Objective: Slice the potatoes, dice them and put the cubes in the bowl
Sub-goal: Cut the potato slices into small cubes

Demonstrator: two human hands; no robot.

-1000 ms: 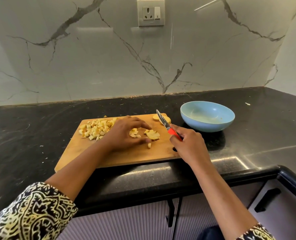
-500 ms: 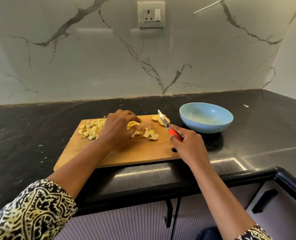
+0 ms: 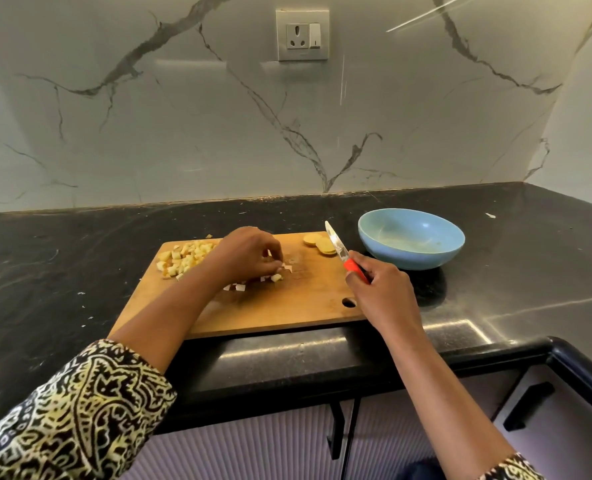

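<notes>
Cupping loose cubes (image 3: 275,277) at mid-board with the left hand (image 3: 246,254), gripping the knife (image 3: 337,245) with the right hand (image 3: 381,289).
Left fingers curled over them, tips touching; right fingers wrapped round the red handle, blade angled up beside two potato slices (image 3: 318,242) at the far right corner of the cutting board (image 3: 287,313). Beyond the left hand, a cube pile (image 3: 183,259) at the board's far left. Just right of the board, on the dark worktop (image 3: 512,271), a blue bowl (image 3: 408,259).

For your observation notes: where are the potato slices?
Head view: the potato slices lie at the far right corner of the cutting board, just left of the knife, near the bowl.
</notes>
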